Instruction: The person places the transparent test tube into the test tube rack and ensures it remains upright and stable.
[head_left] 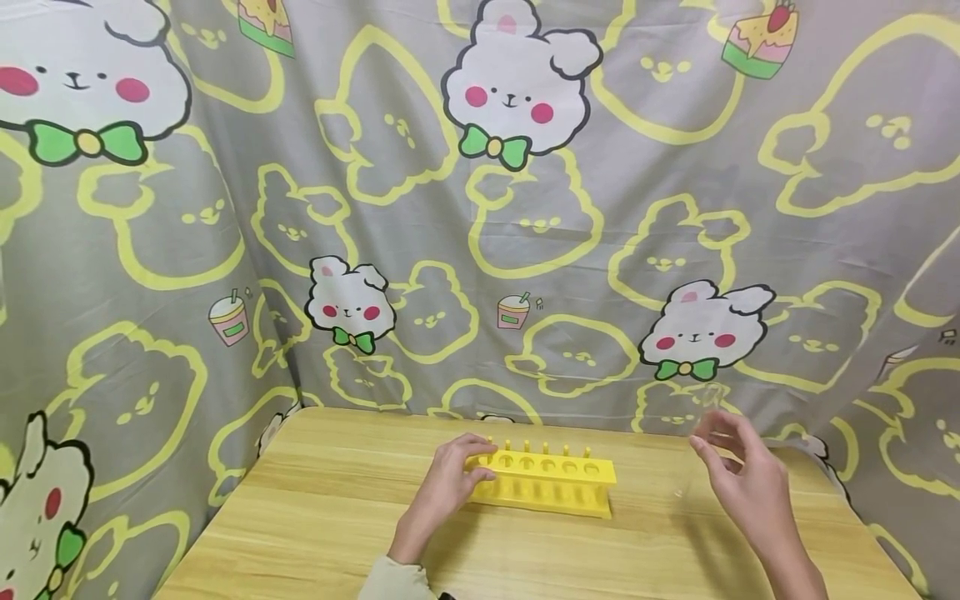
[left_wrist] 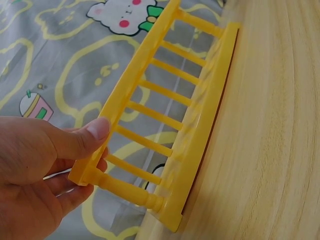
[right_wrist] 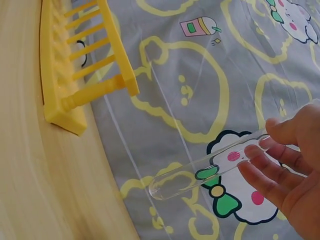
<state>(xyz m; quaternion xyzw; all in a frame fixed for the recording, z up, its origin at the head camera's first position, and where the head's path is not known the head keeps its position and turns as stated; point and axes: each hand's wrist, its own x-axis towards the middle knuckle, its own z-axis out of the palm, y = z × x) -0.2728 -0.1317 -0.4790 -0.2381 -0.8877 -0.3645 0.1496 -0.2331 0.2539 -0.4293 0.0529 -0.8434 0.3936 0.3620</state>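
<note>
A yellow test tube rack (head_left: 558, 475) stands upright on the table, with a row of round holes on top and short pegs along its far side. My left hand (head_left: 447, 479) grips its left end, the thumb (left_wrist: 90, 137) lying on the upper plate (left_wrist: 131, 82) and the fingers curled beneath. To the right of the rack, my right hand (head_left: 750, 483) holds a clear test tube (right_wrist: 182, 177) in the air between thumb and fingers. The tube's rounded bottom points down toward the table, apart from the rack. In the head view the tube is faint.
The wood-grain table (head_left: 330, 500) spreads around the rack. Behind it hangs a grey curtain (head_left: 442, 225) with white rabbit heads and yellow outlines, and more of this cloth closes off both sides.
</note>
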